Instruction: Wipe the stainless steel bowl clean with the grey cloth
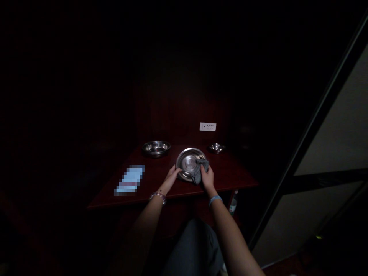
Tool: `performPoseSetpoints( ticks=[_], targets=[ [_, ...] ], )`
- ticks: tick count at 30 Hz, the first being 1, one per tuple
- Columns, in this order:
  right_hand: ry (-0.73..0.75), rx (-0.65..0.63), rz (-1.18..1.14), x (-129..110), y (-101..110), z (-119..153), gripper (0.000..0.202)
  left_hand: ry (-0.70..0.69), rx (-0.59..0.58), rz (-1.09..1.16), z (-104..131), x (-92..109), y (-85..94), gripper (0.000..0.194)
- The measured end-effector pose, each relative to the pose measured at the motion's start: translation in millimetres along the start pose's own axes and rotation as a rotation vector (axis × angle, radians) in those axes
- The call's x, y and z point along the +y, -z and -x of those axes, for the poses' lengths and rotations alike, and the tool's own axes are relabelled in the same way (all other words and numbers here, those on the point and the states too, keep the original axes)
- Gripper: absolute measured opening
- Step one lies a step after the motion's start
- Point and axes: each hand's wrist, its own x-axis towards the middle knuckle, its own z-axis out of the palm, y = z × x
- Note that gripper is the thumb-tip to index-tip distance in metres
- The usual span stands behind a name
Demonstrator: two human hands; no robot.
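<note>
A shiny round metal basin [189, 163] is tilted toward me above the front part of the dark red table. My left hand [171, 179] grips its left rim, thumb on the inner side and fingers behind. In my right hand [207, 177] is a grey cloth [197, 174], pressed against the right side of the basin's inside. The fingers of that hand are closed on the cloth; some may be behind the rim, but I cannot tell. Whether the basin's lower edge touches the table is unclear.
A larger metal basin [156, 148] stands at the back left of the table [161, 180], and a small metal bowl [217, 148] at the back right. A blurred-out pale blue rectangle [130, 180] lies front left. A socket strip [207, 127] is on the wall. Below the edge stands a bottle [233, 203].
</note>
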Motion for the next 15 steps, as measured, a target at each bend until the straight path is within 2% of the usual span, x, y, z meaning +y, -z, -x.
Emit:
performPoseSetpoints(
  ticks=[3, 9, 15],
  targets=[
    [-0.014, 0.012, -0.001, 3, 0, -2, 0.036, 0.041, -0.015, 0.048, 1, 1, -2.7, 0.046],
    [-0.046, 0.011, 0.028, 9, 0, -5, 0.038, -0.077, -0.064, 0.097, -4, -15, -4.1, 0.058],
    [-0.061, 0.008, 0.044, 13, -1, -7, 0.042, -0.119, -0.092, 0.027, -11, -31, -3.6, 0.076]
  ],
)
